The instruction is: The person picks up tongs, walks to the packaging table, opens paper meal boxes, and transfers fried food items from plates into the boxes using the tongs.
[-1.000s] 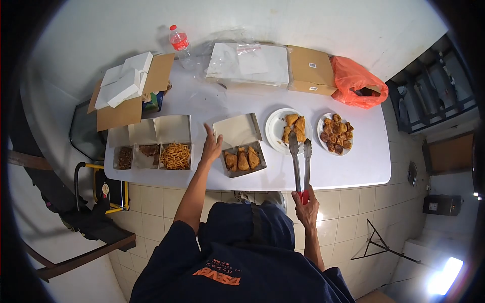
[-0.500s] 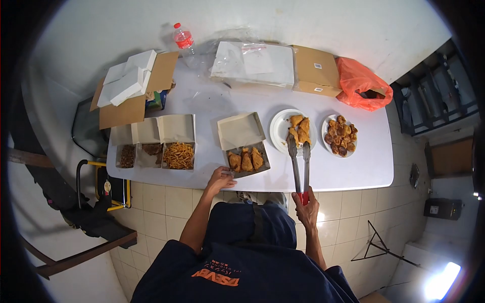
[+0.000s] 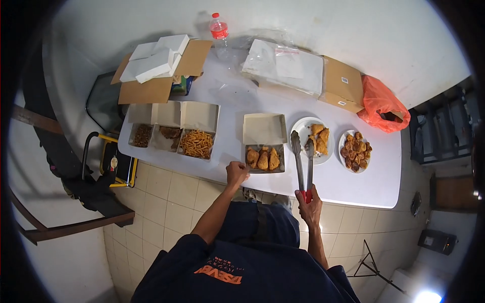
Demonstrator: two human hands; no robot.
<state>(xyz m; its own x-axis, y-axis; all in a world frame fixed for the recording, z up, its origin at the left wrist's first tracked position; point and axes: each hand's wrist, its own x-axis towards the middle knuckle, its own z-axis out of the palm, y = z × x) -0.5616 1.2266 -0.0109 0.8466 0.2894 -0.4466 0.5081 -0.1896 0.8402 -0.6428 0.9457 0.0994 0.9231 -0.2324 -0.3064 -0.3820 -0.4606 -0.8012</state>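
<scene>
The right hand is closed around the red handle of a pair of metal tongs, held at the near edge of the white surface. The tongs reach away from the hand across the surface, their tips slightly apart and lying at the near left rim of a white plate that carries pieces of fried chicken. The left hand is curled shut at the near left corner of an open food box, touching its edge; three fried pieces lie in the box's tray, just beyond the knuckles. The box sits just left of the tongs and the plate. Further right stands a second plate of darker fried bits. To the left, apart from the left hand, is a three-part box with noodles.
</scene>
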